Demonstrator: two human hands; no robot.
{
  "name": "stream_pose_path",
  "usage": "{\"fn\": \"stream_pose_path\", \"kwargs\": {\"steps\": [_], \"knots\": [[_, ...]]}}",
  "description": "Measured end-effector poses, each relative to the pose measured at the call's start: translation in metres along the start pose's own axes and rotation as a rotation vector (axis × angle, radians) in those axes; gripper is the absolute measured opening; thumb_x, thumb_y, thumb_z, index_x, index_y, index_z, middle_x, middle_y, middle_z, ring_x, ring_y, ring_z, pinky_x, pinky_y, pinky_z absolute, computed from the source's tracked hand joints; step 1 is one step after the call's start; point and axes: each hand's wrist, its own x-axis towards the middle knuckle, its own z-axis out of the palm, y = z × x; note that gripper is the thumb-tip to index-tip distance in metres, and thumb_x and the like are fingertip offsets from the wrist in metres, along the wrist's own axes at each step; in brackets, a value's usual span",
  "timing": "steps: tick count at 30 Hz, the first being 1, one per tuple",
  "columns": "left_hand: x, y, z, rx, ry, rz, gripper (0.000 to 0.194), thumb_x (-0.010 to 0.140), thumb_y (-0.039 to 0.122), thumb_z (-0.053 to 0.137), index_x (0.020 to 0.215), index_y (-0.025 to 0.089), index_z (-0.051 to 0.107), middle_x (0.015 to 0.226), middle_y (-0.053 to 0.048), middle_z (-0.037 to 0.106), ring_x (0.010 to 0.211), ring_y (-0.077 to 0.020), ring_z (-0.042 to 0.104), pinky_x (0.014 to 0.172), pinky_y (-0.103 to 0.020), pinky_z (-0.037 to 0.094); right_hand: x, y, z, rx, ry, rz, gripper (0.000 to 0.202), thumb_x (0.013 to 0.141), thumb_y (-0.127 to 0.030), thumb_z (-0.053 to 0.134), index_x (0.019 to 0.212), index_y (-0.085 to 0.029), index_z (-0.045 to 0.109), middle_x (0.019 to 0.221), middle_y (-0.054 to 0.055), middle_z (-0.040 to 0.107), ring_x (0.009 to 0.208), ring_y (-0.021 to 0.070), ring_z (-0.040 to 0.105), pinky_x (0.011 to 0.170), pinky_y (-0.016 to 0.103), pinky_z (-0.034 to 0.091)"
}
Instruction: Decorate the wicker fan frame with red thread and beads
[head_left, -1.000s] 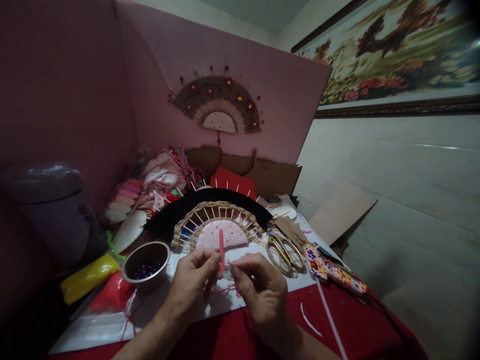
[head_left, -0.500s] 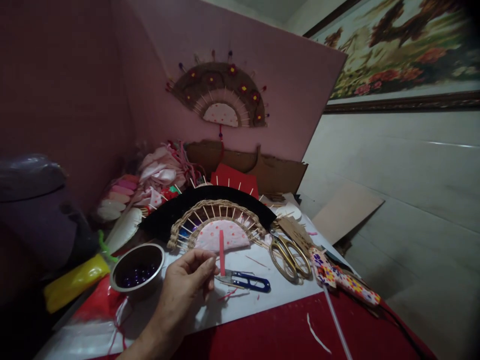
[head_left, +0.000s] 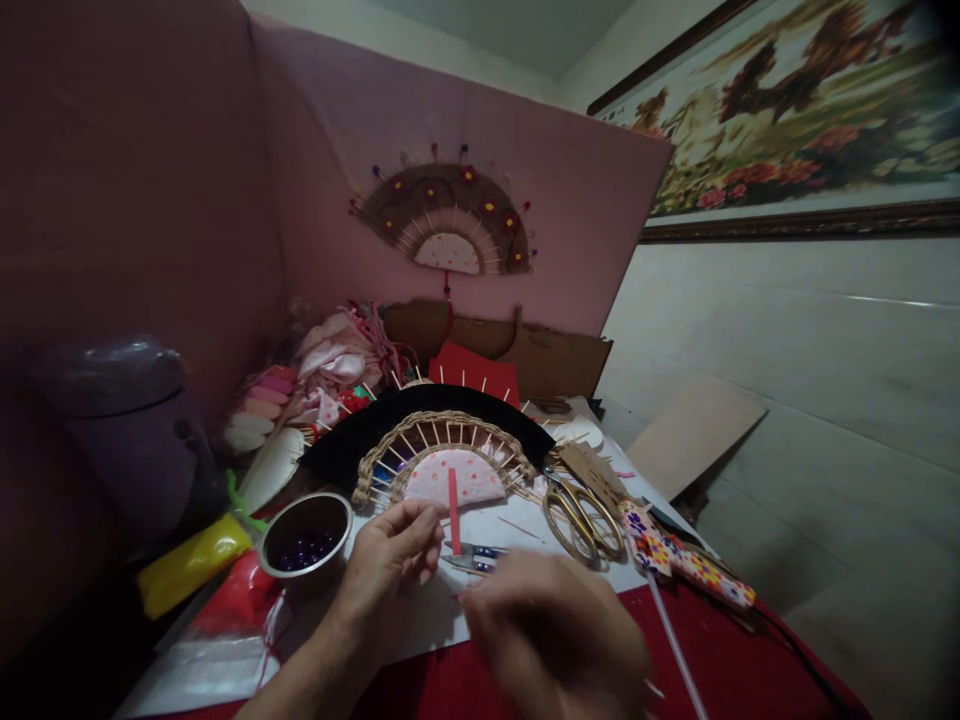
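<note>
My left hand (head_left: pixel 394 555) is closed in a pinch at the front of the table, and whatever lies between thumb and fingers is too small to make out. Just right of its fingertips a narrow red strip (head_left: pixel 453 510) stands out against the fan's white, dotted base (head_left: pixel 427 478). This fan has a black band (head_left: pixel 442 397), a woven cord arc and thin sticks. My right hand (head_left: pixel 559 630) is smeared by motion over the red cloth, its fingers unclear. It partly covers the blue thread snips (head_left: pixel 472 556).
A metal bowl of dark beads (head_left: pixel 307 535) stands left of my left hand. Gold-handled scissors (head_left: pixel 581 515) and a flower-patterned glue gun (head_left: pixel 686 560) lie to the right. Behind, a finished-looking fan (head_left: pixel 450 215) hangs on a pink board. Yellow and red packets (head_left: pixel 195 565) lie far left.
My right hand has come into view from below right, over the snips. My left hand keeps its pinch beside the red strip. The view has shifted slightly.
</note>
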Motion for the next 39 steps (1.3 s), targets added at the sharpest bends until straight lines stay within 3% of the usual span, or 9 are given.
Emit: {"fn": "stream_pose_path", "kwargs": {"steps": [1, 4, 9, 17, 25, 39], "knots": [[-0.001, 0.002, 0.000, -0.040, -0.015, -0.022, 0.022, 0.060, 0.020, 0.080, 0.076, 0.010, 0.068, 0.059, 0.000, 0.061, 0.045, -0.0046, 0.050, 0.041, -0.013, 0.039, 0.010, 0.013, 0.006, 0.026, 0.023, 0.009, 0.018, 0.087, -0.028, 0.054, 0.071, -0.026, 0.062, 0.056, -0.004, 0.057, 0.048, 0.0095, 0.052, 0.046, 0.021, 0.041], [-0.002, 0.008, 0.000, -0.123, -0.062, -0.086, 0.017, 0.065, 0.010, 0.074, 0.081, 0.008, 0.069, 0.062, -0.001, 0.061, 0.047, -0.0052, 0.052, 0.042, -0.013, 0.040, 0.027, 0.053, 0.019, 0.194, 0.074, 0.216, 0.018, 0.085, -0.028, 0.057, 0.070, -0.019, 0.060, 0.060, -0.002, 0.059, 0.054, 0.0111, 0.054, 0.051, 0.022, 0.042], [-0.004, 0.014, 0.004, -0.201, -0.093, -0.135, 0.011, 0.072, 0.003, 0.067, 0.082, 0.007, 0.067, 0.062, -0.003, 0.061, 0.046, -0.0059, 0.054, 0.041, -0.013, 0.042, 0.022, 0.084, 0.023, 0.144, 0.075, 0.242, 0.020, 0.086, -0.031, 0.056, 0.074, -0.015, 0.062, 0.060, -0.001, 0.055, 0.054, 0.0108, 0.046, 0.051, 0.023, 0.037], [-0.006, 0.015, 0.006, -0.193, -0.074, -0.134, 0.017, 0.082, -0.001, 0.051, 0.079, 0.007, 0.066, 0.064, -0.003, 0.061, 0.046, -0.0048, 0.054, 0.045, -0.012, 0.048, 0.016, 0.081, 0.024, 0.148, 0.065, 0.232, 0.023, 0.086, -0.033, 0.055, 0.073, -0.015, 0.060, 0.057, -0.002, 0.051, 0.051, 0.0097, 0.041, 0.048, 0.022, 0.034], [-0.007, 0.014, 0.003, -0.201, -0.119, -0.179, 0.010, 0.080, 0.004, 0.058, 0.077, 0.007, 0.067, 0.062, -0.002, 0.060, 0.043, -0.0033, 0.052, 0.039, -0.009, 0.044, 0.016, 0.076, 0.023, 0.120, 0.057, 0.184, 0.021, 0.086, -0.030, 0.054, 0.071, -0.016, 0.058, 0.055, -0.003, 0.049, 0.049, 0.0094, 0.039, 0.047, 0.022, 0.032], [-0.009, 0.015, 0.006, -0.190, -0.133, -0.151, 0.017, 0.082, 0.001, 0.053, 0.077, 0.007, 0.068, 0.064, -0.004, 0.061, 0.048, -0.0047, 0.056, 0.049, -0.011, 0.050, 0.014, 0.076, 0.023, 0.114, 0.045, 0.168, 0.021, 0.086, -0.030, 0.055, 0.072, -0.016, 0.060, 0.055, -0.003, 0.052, 0.048, 0.0090, 0.040, 0.046, 0.021, 0.032]]}}
